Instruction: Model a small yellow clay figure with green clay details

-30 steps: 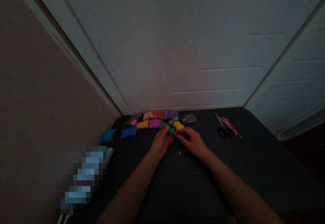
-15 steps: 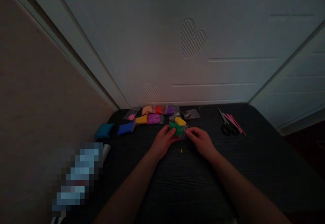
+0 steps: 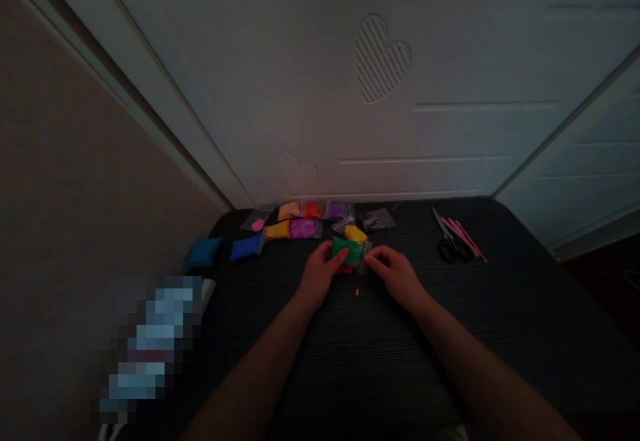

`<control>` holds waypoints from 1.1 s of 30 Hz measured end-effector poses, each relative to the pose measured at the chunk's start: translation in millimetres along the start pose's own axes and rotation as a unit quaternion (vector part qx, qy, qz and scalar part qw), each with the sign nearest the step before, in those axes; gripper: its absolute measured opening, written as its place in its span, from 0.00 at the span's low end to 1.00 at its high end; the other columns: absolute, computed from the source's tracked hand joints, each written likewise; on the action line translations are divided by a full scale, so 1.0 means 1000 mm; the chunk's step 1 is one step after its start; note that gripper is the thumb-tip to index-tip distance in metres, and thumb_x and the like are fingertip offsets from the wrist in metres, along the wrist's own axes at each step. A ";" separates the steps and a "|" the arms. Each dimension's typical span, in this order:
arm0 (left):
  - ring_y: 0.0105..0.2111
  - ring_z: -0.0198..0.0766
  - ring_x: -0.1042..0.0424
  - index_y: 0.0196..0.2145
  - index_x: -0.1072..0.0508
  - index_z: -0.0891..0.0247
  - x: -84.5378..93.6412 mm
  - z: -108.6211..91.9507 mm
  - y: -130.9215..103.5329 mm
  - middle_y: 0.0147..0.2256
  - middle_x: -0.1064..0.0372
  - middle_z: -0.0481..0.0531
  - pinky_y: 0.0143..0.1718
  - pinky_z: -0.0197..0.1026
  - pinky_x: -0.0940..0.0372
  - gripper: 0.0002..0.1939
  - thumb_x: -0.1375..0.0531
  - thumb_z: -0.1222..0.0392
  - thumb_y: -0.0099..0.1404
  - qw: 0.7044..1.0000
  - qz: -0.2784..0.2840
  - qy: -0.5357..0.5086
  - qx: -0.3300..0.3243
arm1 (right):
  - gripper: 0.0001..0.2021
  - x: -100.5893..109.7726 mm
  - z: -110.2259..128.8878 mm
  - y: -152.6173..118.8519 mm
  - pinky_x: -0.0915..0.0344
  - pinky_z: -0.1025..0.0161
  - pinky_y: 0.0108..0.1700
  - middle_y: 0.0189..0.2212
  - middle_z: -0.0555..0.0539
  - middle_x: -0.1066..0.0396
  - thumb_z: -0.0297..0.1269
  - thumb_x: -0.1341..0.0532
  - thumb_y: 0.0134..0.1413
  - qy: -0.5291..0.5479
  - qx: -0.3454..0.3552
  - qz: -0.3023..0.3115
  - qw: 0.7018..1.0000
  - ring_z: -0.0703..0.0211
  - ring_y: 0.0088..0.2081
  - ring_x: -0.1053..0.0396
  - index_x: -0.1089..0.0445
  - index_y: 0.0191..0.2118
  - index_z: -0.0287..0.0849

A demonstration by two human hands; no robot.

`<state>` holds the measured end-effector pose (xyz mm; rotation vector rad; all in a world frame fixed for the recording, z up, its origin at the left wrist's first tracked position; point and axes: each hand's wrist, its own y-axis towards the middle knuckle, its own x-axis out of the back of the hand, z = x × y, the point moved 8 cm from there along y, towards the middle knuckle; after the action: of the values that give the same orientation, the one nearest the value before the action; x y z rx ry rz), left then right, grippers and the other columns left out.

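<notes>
A small clear zip bag of green modelling clay (image 3: pixel 350 250) is held above the dark table. My left hand (image 3: pixel 323 268) grips its left side, thumb on top and fingers beneath. My right hand (image 3: pixel 393 268) pinches the clear right edge of the bag between thumb and forefinger. Just behind it lies a bag of yellow clay (image 3: pixel 356 233), partly covered by the green one. A tiny orange-yellow piece (image 3: pixel 357 292) rests on the table in front of my hands.
Several bags of coloured clay lie at the back, among them a purple (image 3: pixel 303 228) and a blue one (image 3: pixel 247 248). Black-handled scissors (image 3: pixel 453 248) and pink plastic tools (image 3: pixel 465 238) sit at right. A teal packet (image 3: pixel 203 252) and a blurred-out object (image 3: pixel 155 348) are at left.
The camera view has tilted slightly, shifting the scene a little. Both hands keep hold of the green clay bag, with barely any movement.
</notes>
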<state>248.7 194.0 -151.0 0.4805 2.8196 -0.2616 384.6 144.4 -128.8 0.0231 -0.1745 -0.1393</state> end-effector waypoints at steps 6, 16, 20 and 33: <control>0.25 0.32 0.33 0.34 0.32 0.64 -0.002 0.000 -0.001 0.30 0.32 0.49 0.27 0.36 0.35 0.13 0.38 0.56 0.51 1.000 0.012 0.016 -0.001 | 0.09 -0.002 0.002 -0.001 0.43 0.67 0.29 0.22 0.54 0.38 0.42 0.42 0.46 0.024 -0.005 0.012 1.000 0.65 0.25 0.40 0.36 0.26 0.41; 0.38 0.38 0.34 0.40 0.35 0.57 0.003 -0.013 -0.006 0.39 0.35 0.51 0.35 0.37 0.37 0.19 0.37 0.58 0.49 0.997 -0.051 0.036 -0.056 | 0.10 -0.007 0.002 -0.002 0.42 0.67 0.31 0.23 0.54 0.38 0.43 0.43 0.49 0.070 -0.011 0.038 0.997 0.66 0.26 0.40 0.38 0.27 0.41; 0.41 0.37 0.37 0.35 0.31 0.56 0.003 -0.030 -0.016 0.40 0.36 0.49 0.40 0.36 0.41 0.13 0.37 0.62 0.49 0.978 -0.079 0.141 -0.132 | 0.10 -0.005 0.002 -0.002 0.43 0.67 0.31 0.23 0.53 0.39 0.43 0.42 0.48 0.059 -0.006 0.026 0.998 0.65 0.26 0.41 0.38 0.27 0.41; 0.33 0.37 0.33 0.32 0.27 0.60 -0.027 -0.020 -0.024 0.33 0.34 0.51 0.33 0.37 0.37 0.08 0.39 0.60 0.51 0.966 0.055 0.225 -0.116 | 0.09 -0.010 -0.003 -0.002 0.44 0.67 0.30 0.23 0.54 0.38 0.42 0.41 0.46 0.090 -0.024 0.044 0.995 0.66 0.26 0.41 0.36 0.27 0.41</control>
<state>259.9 168.2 -120.7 0.7156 3.1844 0.2298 375.2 144.3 -133.9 -0.0209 0.0080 -0.0533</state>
